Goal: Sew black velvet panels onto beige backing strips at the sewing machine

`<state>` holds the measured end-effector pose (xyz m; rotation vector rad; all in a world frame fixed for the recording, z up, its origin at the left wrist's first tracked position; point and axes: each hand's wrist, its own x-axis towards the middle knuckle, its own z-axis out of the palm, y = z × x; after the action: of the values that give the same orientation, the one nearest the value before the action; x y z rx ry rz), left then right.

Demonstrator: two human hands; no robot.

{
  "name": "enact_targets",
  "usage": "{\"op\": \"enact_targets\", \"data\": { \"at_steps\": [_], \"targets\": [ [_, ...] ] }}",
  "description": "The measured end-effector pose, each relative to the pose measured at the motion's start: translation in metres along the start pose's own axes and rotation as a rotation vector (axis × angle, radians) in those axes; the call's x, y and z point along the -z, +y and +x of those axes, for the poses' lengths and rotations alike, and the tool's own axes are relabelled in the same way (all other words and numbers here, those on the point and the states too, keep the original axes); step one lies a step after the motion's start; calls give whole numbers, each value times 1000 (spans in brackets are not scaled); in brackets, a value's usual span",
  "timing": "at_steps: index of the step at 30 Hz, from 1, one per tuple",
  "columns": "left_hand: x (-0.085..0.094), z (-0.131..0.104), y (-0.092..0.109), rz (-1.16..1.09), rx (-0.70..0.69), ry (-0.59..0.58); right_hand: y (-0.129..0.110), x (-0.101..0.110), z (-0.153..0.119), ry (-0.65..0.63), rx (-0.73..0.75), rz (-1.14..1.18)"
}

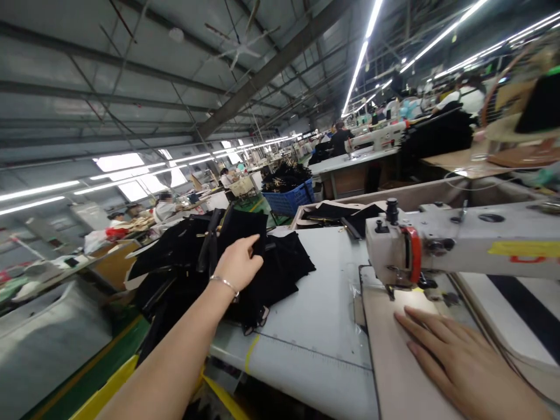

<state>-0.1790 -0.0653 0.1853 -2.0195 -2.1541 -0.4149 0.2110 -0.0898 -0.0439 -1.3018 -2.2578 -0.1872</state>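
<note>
At the left of the white sewing table [332, 262] lies a heap of black fabric pieces [284, 262], some with zippers. My left hand [238, 265], wearing a bracelet, is over this heap with its index finger stretched out; whether it pinches any fabric is hidden. My right hand [455, 356] lies flat with fingers spread on a beige panel [385, 350], just in front of the needle area of the sewing machine [394, 251]. The machine head has a red ring and a yellow strip.
Behind the table stands a fabric-lined bin [420, 195] with black pieces. A blue crate [286, 198] full of dark items is farther back. At the left is a grey container [52, 338]. Other people work at distant tables.
</note>
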Motion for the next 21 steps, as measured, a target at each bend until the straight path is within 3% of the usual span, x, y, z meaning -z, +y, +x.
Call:
{"op": "enact_targets", "data": {
  "at_steps": [3, 4, 5, 7, 9, 11, 14, 17, 19, 21],
  "targets": [
    [-51, -41, 55, -291, -134, -362, -11, 21, 10, -84, -22, -37],
    [-71, -52, 71, -434, -195, -541, -14, 25, 13, -103, -29, -34],
    [-91, -58, 85, -502, -258, -627, -16, 29, 16, -119, -31, -30],
    [-122, -56, 102, -517, -338, -572, -18, 34, 20, -138, -30, -26],
    [-141, -41, 108, -418, -357, -363, -19, 36, 21, -142, -30, -28],
    [-153, -24, 107, -338, -347, -234, -19, 37, 20, -136, -35, -28],
    [-162, -18, 102, -353, -344, -258, -20, 38, 18, -124, -36, -22],
    [-153, -31, 94, -433, -353, -298, -22, 39, 19, -110, -33, -14],
    [-129, -40, 82, -521, -337, -311, -23, 40, 19, -102, -38, -10],
    [-87, -41, 64, -641, -283, -281, -24, 39, 19, -101, -40, -4]
  ]
}}
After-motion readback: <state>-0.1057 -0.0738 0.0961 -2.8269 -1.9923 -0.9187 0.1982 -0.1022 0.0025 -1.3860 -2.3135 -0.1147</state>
